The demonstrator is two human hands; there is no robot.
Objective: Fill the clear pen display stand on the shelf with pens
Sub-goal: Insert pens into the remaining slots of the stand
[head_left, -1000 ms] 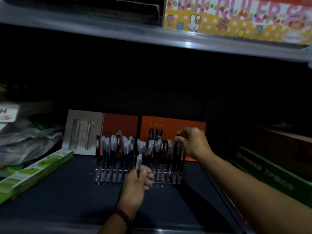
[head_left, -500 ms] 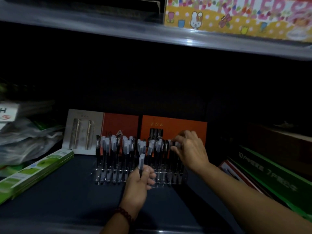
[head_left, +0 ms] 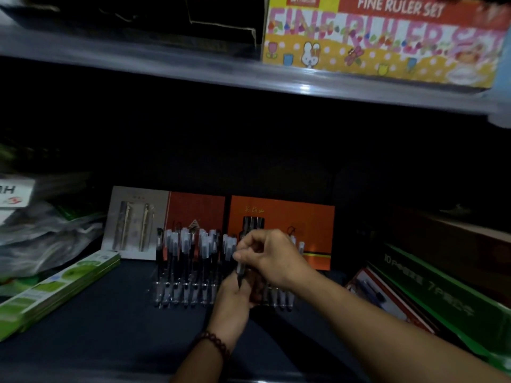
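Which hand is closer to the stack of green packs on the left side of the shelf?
Left. The left hand sits low before the pen stand, right of the green packs; the right hand is further right, both gripping one pen.

Dim head view: the recess beneath the upper shelf [head_left: 138, 58] falls to near black, while the ruler set box [head_left: 381, 45] above is brightest. A glare spot marks the shelf's front edge; motion blur softens everything, and wide-angle bowing curves the edges
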